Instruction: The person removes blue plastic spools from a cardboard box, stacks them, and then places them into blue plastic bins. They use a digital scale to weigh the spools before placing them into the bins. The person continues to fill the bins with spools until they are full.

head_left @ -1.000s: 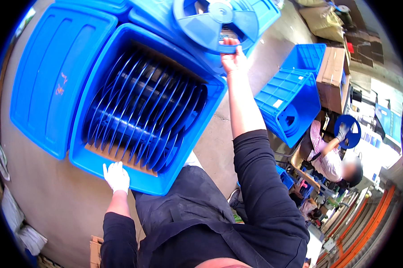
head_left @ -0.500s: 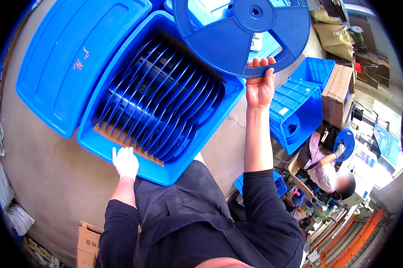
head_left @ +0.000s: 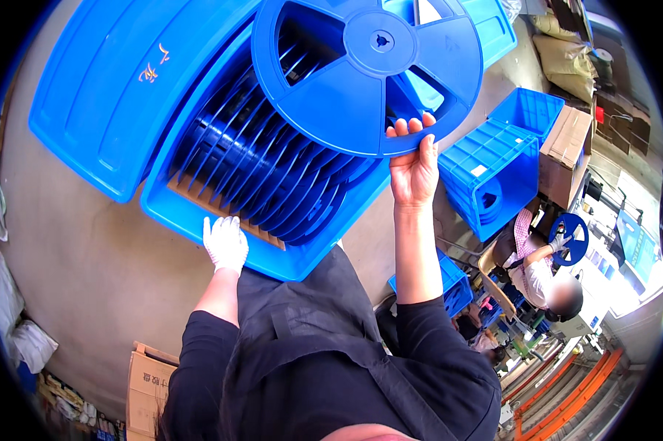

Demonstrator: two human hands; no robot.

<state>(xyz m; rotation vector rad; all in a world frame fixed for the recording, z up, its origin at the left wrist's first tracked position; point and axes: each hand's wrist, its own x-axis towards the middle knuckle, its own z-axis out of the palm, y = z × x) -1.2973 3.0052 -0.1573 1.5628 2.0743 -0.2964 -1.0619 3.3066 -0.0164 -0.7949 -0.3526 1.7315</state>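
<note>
Blue reel [head_left: 380, 57] held over far right part of blue bin [head_left: 276, 266], near rim clamped in right hand [head_left: 415, 173], fingers through window; likely light, stiff, smooth, best gripped there; left hand [head_left: 227, 245] on bin's near edge, cannot tell if gripping.

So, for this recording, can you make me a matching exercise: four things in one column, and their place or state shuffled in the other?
Things
1. Left hand
2. Right hand
3. Row of reels
4. Co-worker's reel

Places and states
A. Standing on edge inside the large blue bin
B. Bare, gripping the rim of a blue reel
C. Toward the picture's right edge, touched by a gloved hand
D. White-gloved, at the bin's near rim

Pairs: 1-D, 2-B, 3-A, 4-C
</note>
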